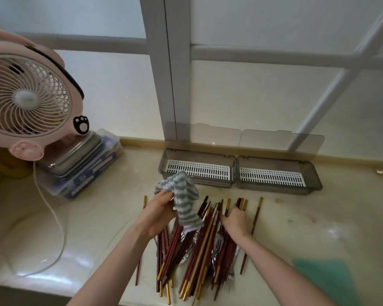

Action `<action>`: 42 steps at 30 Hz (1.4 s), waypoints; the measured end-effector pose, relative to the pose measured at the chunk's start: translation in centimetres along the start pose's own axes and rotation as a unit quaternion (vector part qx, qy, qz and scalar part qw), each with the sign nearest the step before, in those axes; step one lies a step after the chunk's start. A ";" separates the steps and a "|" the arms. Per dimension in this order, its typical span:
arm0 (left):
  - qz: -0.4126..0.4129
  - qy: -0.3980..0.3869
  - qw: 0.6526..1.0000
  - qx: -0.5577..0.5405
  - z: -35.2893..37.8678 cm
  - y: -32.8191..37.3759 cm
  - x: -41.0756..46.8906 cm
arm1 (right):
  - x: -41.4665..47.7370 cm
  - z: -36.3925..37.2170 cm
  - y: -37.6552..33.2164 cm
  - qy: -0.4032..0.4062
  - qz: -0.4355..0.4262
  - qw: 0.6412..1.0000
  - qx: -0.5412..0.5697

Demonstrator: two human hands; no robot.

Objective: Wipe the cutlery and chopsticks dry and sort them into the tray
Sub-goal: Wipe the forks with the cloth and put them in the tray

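Early yet: we are at the pick-and-wipe step. Left hand [160, 209] grips the cloth [185, 193], bunched over the pile's far end. Right hand [237, 219] rests on the chopsticks [186, 261], heaped with forks [219, 239] by the counter's near edge; its fingers bend down among the sticks, and we cannot tell whether they have closed on one. Trays [210, 182] sit along the back edge, nothing sorted in. Next, we judge: single out one piece, lift it clear of the tangle, bring it to the cloth.

Frosted window [263, 96], grey frame [161, 62], glossy cream countertop [296, 217], pink fan [27, 98]
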State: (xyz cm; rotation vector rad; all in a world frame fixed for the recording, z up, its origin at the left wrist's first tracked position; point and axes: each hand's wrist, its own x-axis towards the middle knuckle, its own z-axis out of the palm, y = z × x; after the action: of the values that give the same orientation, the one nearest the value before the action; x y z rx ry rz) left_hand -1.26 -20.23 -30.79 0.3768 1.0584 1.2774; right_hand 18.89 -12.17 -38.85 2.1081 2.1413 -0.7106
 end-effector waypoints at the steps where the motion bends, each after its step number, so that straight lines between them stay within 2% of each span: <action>1: -0.003 -0.007 1.000 -0.013 -0.2 0.0 -0.1 | 0.1 0.2 0.0 -0.009 0.005 1.000 0.000; 5: -0.021 0.031 0.996 -0.076 -0.4 -0.1 0.0 | 0.3 0.7 -0.6 -0.038 0.012 0.999 -0.004; 9: -0.006 0.060 0.995 -0.084 -0.5 0.0 0.5 | 0.0 0.7 -1.1 -0.062 -0.006 0.998 -0.008; 11: -0.011 0.054 0.998 -0.033 -0.5 0.0 0.5 | 0.3 0.8 -1.0 -0.066 0.014 0.998 0.018; 14: -0.023 0.041 0.991 0.125 -0.8 0.2 0.3 | 1.0 -0.3 -0.8 -0.095 0.043 0.990 0.094; 17: -0.051 0.042 0.983 0.171 -1.1 0.5 0.4 | 1.2 -3.1 -0.7 -0.161 0.044 0.966 0.196; 19: -0.070 0.047 0.984 0.155 -1.1 0.6 0.6 | 1.1 -5.2 -0.6 -0.214 0.019 0.928 0.306; 21: -0.083 0.028 0.985 0.149 -1.0 0.6 0.8 | 0.8 -6.6 -0.5 -0.251 -0.046 0.878 0.406; 24: -0.101 -0.016 0.983 0.155 -0.8 0.4 1.1 | 0.3 -7.8 -0.7 -0.275 -0.130 0.785 0.540; 28: -0.126 -0.087 0.960 0.234 -0.7 -0.4 1.5 | -0.3 -8.2 -1.4 -0.299 -0.184 0.667 0.657; 30: -0.128 -0.128 0.940 0.288 -0.3 -1.0 1.3 | -0.7 -8.0 -1.6 -0.316 -0.195 0.635 0.678; 33: -0.122 -0.165 0.930 0.306 0.7 -1.6 0.8 | -0.7 -7.5 -1.8 -0.319 -0.198 0.642 0.669; 38: -0.171 -0.154 0.936 0.266 2.1 -1.6 0.6 | 0.0 -7.5 -2.0 -0.296 -0.196 0.724 0.591; 42: -0.119 -0.099 0.935 0.321 3.3 -2.1 1.0 | 0.3 -7.7 -2.2 -0.272 -0.205 0.769 0.541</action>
State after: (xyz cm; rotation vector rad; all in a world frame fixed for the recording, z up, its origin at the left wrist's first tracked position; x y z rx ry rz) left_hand 2.52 -18.99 -31.10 0.8262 1.2868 0.6360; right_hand 18.91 -9.08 -31.42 1.2166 1.9676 -2.7047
